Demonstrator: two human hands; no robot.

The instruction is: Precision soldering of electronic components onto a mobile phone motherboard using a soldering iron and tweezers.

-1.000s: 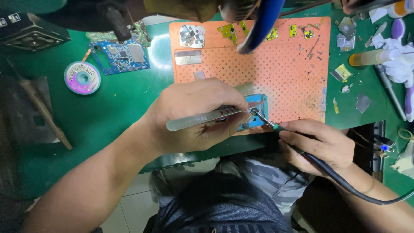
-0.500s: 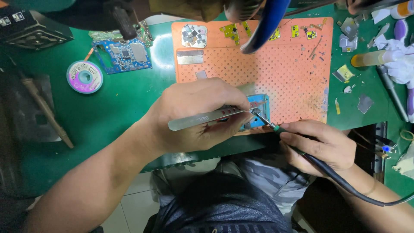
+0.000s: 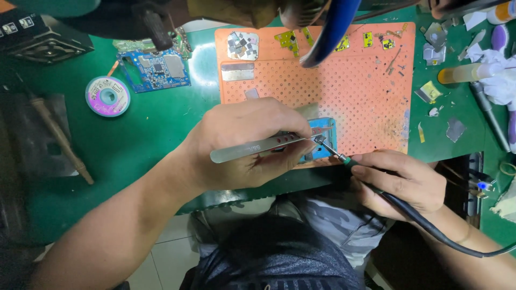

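The left hand (image 3: 242, 142) lies over the lower part of an orange perforated work mat (image 3: 344, 88) and holds metal tweezers (image 3: 263, 146); its grip is closed around the tweezers, with the thumb under them and the fingers on top. The tips of the tweezers point to the right, onto a small blue circuit board (image 3: 325, 140) that sits at the lower edge of the mat, partly hidden under the hand. The right hand (image 3: 403, 180) is just beside the mat's lower right corner, and its grip is closed on the handle of a soldering iron (image 3: 344, 159). The tip of the iron reaches up and left to the small board, very close to the tweezer tips. A dark cable (image 3: 430, 228) runs from the handle to the right.

The mat rests on a green table (image 3: 134, 139). On its upper part are small metal shields (image 3: 242, 44) and yellow pieces (image 3: 287, 38). To the left lie a larger blue circuit board (image 3: 156, 71), a spool of solder wick (image 3: 107, 96) and a wooden-handled tool (image 3: 59, 139).
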